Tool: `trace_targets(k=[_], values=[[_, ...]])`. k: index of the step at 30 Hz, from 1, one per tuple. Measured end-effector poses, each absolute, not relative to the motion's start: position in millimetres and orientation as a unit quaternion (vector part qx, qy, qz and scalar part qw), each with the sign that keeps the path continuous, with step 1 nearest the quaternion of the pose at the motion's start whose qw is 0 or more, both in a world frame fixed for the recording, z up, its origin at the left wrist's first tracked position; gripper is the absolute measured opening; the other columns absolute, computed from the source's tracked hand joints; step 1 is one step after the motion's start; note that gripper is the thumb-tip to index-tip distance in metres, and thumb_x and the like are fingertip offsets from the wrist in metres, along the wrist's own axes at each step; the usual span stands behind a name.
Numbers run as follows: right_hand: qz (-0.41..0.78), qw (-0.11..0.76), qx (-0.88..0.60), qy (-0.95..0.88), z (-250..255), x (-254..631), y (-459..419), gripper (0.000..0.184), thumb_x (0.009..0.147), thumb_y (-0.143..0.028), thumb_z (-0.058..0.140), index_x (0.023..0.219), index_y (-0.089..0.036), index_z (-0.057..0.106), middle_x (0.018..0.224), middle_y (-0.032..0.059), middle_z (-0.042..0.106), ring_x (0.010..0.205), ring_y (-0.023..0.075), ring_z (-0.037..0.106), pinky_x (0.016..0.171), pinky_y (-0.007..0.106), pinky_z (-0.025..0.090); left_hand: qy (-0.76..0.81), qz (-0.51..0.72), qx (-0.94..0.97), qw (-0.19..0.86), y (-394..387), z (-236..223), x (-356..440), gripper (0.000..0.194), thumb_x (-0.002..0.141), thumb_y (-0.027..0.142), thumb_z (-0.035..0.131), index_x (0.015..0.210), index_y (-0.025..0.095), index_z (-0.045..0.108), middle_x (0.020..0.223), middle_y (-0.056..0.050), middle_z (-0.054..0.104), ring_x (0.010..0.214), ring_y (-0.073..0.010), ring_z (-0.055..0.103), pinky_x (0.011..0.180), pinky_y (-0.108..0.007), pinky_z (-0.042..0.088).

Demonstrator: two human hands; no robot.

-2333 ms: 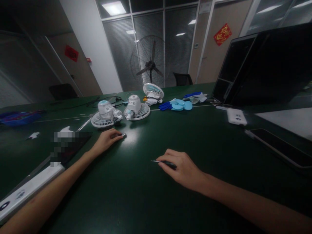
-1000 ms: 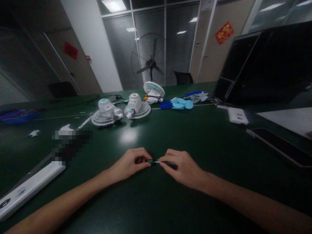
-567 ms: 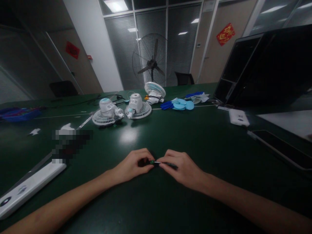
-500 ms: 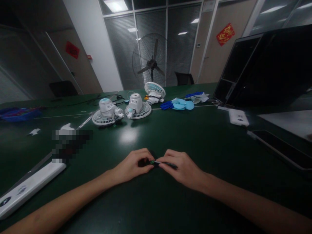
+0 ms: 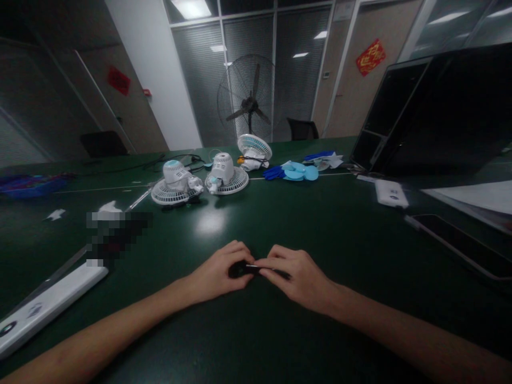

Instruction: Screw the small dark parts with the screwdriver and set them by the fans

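Note:
My right hand pinches a slim screwdriver; its dark handle lies under the palm and its thin metal shaft points left. My left hand is curled with fingertips and thumb closed around a small dark part, too dim to name more exactly. The shaft's tip meets this part between the left fingers, and the exact contact is hidden. Both hands are close together, low over the dark green table.
Beyond the hands lie white fan heads, a light blue fan blade and blue gloves. A long white device is at left. At right are a phone, a white box and a black monitor.
The fingers of my left hand have shifted slightly and the dark part has turned; a green bit seen at the screwdriver's tip no longer shows. My right hand has barely moved.

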State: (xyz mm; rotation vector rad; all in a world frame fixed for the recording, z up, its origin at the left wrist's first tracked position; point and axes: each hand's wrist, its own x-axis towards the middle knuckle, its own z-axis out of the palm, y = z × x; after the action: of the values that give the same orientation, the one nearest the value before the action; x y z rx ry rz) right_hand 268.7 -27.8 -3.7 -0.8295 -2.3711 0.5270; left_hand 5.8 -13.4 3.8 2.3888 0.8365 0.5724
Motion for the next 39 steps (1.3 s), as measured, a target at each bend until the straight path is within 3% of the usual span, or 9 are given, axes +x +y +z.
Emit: trace_targets(k=[5,12,17,20,26,32,35,39], values=[[0.196,0.301,-0.322,-0.876,-4,270,-29,0.025,0.105,-0.025,0.062,0.126,-0.025,0.076,0.103,0.0036,0.069,0.081,0.0145,0.065,0.071,0.027,0.051,0.320,0.205,0.892,0.245,-17,2,5,0.024,0.091,0.018,0.070,0.114,0.021,0.066,0.113,-0.006,0.063,0.108,-0.0223,0.058,0.094,-0.035,0.049],[0.206,0.311,-0.327,-0.868,0,271,-31,0.024,0.105,-0.024,0.062,0.124,-0.025,0.077,0.105,0.0036,0.070,0.082,0.0141,0.067,0.071,0.027,0.051,0.312,0.164,0.890,0.290,4,9,-22,0.021,0.106,0.031,0.058,0.123,0.025,0.067,0.117,-0.006,0.065,0.108,-0.0206,0.061,0.093,-0.033,0.050],[0.222,0.310,-0.320,-0.867,1,272,-32,0.025,0.106,-0.025,0.060,0.126,-0.024,0.076,0.108,0.0040,0.071,0.082,0.0135,0.066,0.069,0.026,0.052,0.407,0.193,0.871,0.197,56,4,-86,0.029,0.107,0.040,0.053,0.123,0.023,0.069,0.116,-0.008,0.065,0.103,-0.0234,0.063,0.091,-0.036,0.050],[0.225,0.303,-0.320,-0.869,2,273,-32,0.025,0.107,-0.026,0.060,0.126,-0.023,0.075,0.107,0.0044,0.071,0.081,0.0136,0.065,0.068,0.025,0.052,0.496,0.221,0.829,0.136,84,-3,-131,0.037,0.103,0.048,0.054,0.123,0.021,0.070,0.112,-0.009,0.066,0.096,-0.0249,0.064,0.085,-0.036,0.051],[0.222,0.298,-0.316,-0.873,0,274,-31,0.025,0.108,-0.027,0.058,0.127,-0.023,0.075,0.109,0.0053,0.071,0.082,0.0136,0.067,0.069,0.026,0.054,0.582,0.230,0.776,0.081,105,-9,-184,0.053,0.092,0.061,0.058,0.123,0.020,0.071,0.105,-0.009,0.068,0.095,-0.0276,0.065,0.087,-0.038,0.052],[0.221,0.299,-0.318,-0.872,1,273,-31,0.024,0.107,-0.025,0.060,0.126,-0.023,0.075,0.107,0.0040,0.071,0.081,0.0132,0.066,0.068,0.025,0.053,0.578,0.231,0.762,0.175,103,8,-201,0.067,0.085,0.072,0.063,0.129,0.022,0.070,0.127,-0.011,0.072,0.107,-0.0303,0.068,0.093,-0.038,0.055],[0.220,0.301,-0.319,-0.872,1,273,-31,0.024,0.107,-0.025,0.061,0.125,-0.023,0.076,0.107,0.0040,0.071,0.082,0.0134,0.066,0.069,0.025,0.053,0.586,0.206,0.757,0.202,104,15,-210,0.065,0.076,0.070,0.074,0.120,0.022,0.075,0.122,-0.010,0.074,0.108,-0.0318,0.069,0.095,-0.040,0.056],[0.221,0.300,-0.323,-0.870,1,273,-32,0.025,0.107,-0.025,0.060,0.127,-0.023,0.075,0.108,0.0046,0.071,0.082,0.0134,0.067,0.069,0.025,0.054,0.600,0.200,0.751,0.189,104,18,-215,0.053,0.073,0.070,0.074,0.098,0.023,0.080,0.108,-0.009,0.077,0.101,-0.0310,0.071,0.092,-0.040,0.056]])
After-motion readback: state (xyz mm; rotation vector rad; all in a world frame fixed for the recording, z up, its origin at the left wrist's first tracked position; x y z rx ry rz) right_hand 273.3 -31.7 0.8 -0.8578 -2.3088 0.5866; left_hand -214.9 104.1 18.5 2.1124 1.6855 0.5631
